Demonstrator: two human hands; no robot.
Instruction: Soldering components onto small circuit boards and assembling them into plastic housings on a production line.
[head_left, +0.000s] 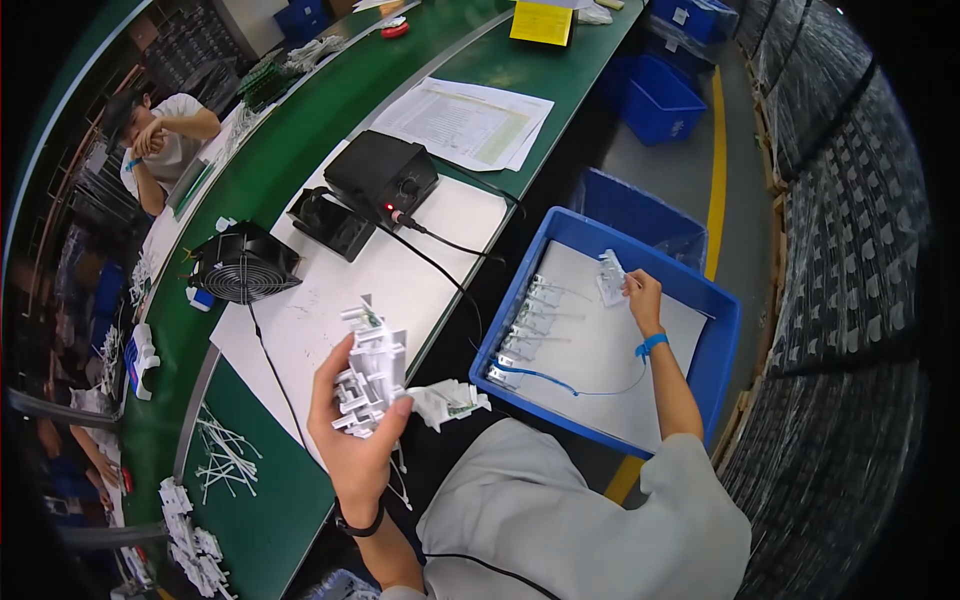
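Observation:
My left hand (355, 440) is closed around a stack of white plastic housings (378, 365), held up over the bench edge. Bits of green circuit board show among them, and thin white wires hang below. My right hand (645, 298) pinches a single white plastic housing (609, 280) by its right side, inside the blue bin (722, 340) or just above its lining. Along that bin's left side lies a row of similar housings (525, 325), their white wires pointing right across a white sheet (610, 375). A blue wrist strap (651, 345) circles my right wrist.
On the green bench stand a black soldering station (382, 172), its holder (330, 222), a black fan (245, 263) and papers (465, 122). White cable ties (225, 455) and more housings (192, 540) lie at left. Wrapped stacks (845, 250) line the right. Another person (165, 150) sits across.

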